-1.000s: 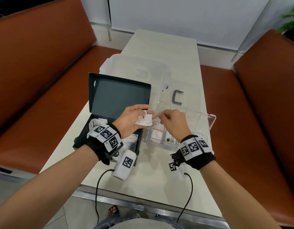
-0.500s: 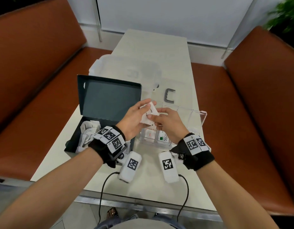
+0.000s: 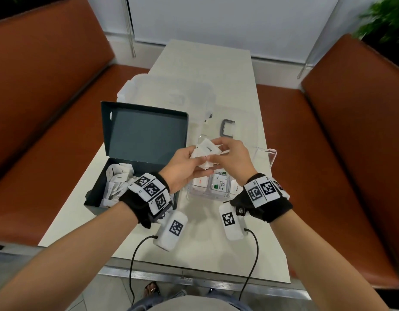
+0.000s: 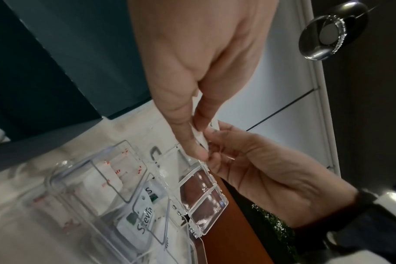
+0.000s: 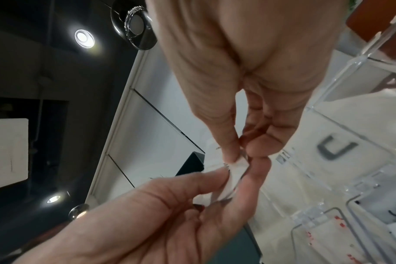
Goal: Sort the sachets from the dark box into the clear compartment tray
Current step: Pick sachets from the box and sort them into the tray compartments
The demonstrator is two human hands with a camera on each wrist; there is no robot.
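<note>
Pale table (image 3: pixel 227 70): grey clip (image 3: pixel 227 130) behind sachet-holding hands (image 3: pixel 213 161).

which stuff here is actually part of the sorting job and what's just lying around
Part of the job:
- dark box holding loose sachets
- clear tray, some sachets already in its compartments
- small bunch of sachets held above the tray by left hand and right hand

Lying about:
- grey U-shaped clip
- big clear container behind the box

Both hands, R hand (image 5: pixel 244 89) & L hand (image 5: pixel 161 210), pinch white sachet (image 5: pixel 234 176) beside clear tray (image 5: pixel 328 182).
</note>
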